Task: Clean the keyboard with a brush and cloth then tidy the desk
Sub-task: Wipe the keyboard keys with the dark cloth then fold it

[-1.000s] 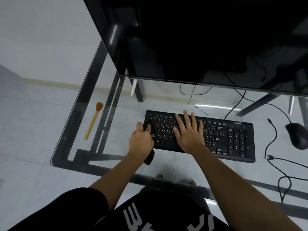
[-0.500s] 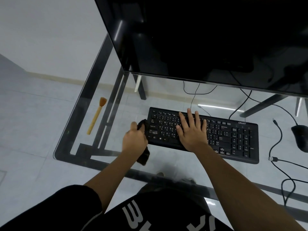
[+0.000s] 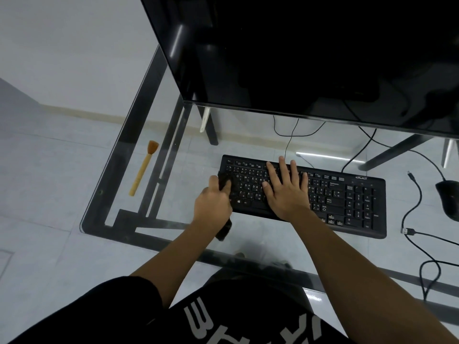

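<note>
A black keyboard (image 3: 347, 199) lies across the glass desk (image 3: 173, 219), under the monitor. My left hand (image 3: 213, 204) is closed around a dark cloth (image 3: 224, 181), which presses on the keyboard's left end; the cloth's tail hangs below my wrist. My right hand (image 3: 285, 192) rests flat with fingers spread on the middle keys, holding nothing. A wooden brush (image 3: 143, 168) with tan bristles lies on the glass to the left, apart from both hands.
A large dark monitor (image 3: 310, 50) overhangs the back of the desk. A black mouse (image 3: 449, 199) sits at the right edge, with a loose USB cable (image 3: 409, 219) between it and the keyboard. The desk's black frame runs along the left and front.
My left hand with the cloth slid off the keyboard's left end, then back onto its left keys. My right hand stays flat on the keys. The camera view shifted.
</note>
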